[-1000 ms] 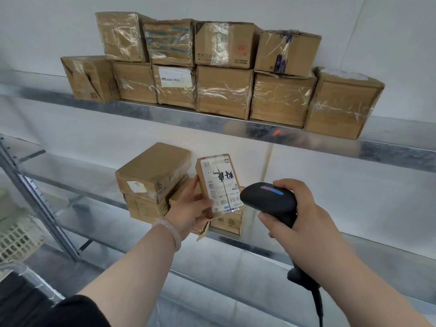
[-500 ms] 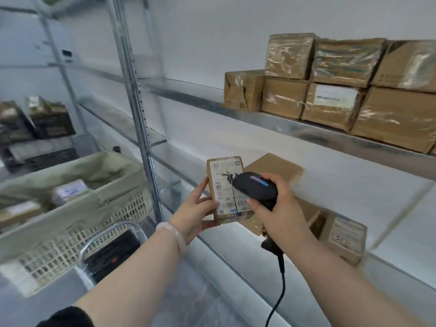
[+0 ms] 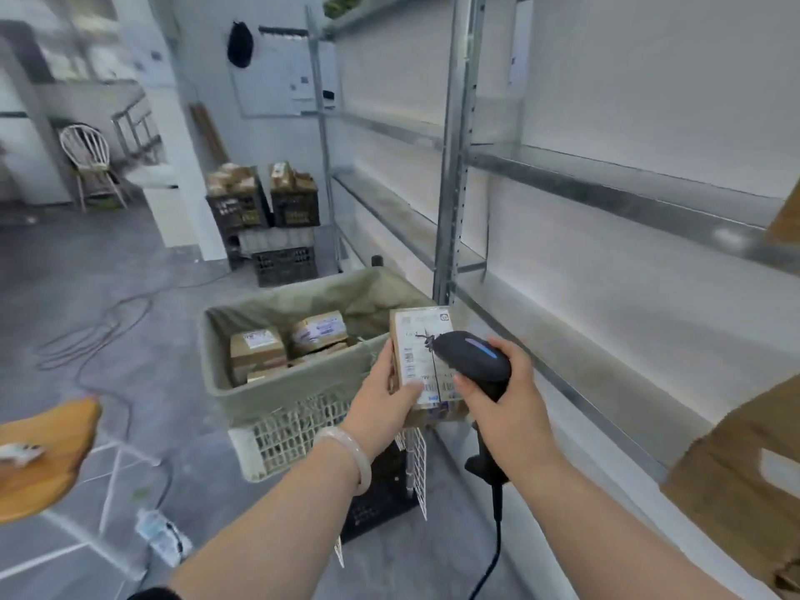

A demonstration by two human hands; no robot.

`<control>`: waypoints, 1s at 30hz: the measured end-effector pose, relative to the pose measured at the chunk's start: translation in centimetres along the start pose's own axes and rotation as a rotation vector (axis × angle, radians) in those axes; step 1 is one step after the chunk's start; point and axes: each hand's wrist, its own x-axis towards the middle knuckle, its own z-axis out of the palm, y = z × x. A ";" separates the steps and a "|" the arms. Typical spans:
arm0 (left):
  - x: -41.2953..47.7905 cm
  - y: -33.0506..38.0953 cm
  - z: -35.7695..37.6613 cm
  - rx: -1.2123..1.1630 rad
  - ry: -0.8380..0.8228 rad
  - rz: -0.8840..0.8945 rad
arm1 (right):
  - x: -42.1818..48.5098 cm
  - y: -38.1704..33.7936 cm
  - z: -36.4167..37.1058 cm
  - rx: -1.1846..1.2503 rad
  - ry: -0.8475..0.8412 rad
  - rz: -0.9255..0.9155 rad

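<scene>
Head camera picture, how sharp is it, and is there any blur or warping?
Head view: parcel and scanner at centre fairly sharp, label print smeared; box at the right edge blurred; shelf post leans from the wide lens; light soft and even.

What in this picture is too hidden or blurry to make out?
All in the head view:
- The print on the label of the parcel is too small and blurred to read, and the scanner covers part of it.
- The parcel's back is hidden by the left hand.
- The scanner's trigger is hidden by the right hand.
- The brown box is cut off by the right edge.
- The orange thing is blurred and cut off at the left edge, so it cannot be identified.
</scene>
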 end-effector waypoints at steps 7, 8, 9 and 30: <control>4.3 -2.5 -6.3 0.070 0.143 -0.071 | 5.4 1.8 7.8 0.015 -0.145 0.011; 5.2 -2.9 -6.9 0.073 0.149 -0.080 | 6.4 2.2 8.8 0.014 -0.161 0.011; 6.3 -3.2 -7.5 0.077 0.158 -0.089 | 7.4 2.6 9.6 0.015 -0.178 0.011; 26.8 -8.1 -18.8 0.022 0.476 -0.416 | 29.4 9.1 27.2 -0.019 -0.602 0.070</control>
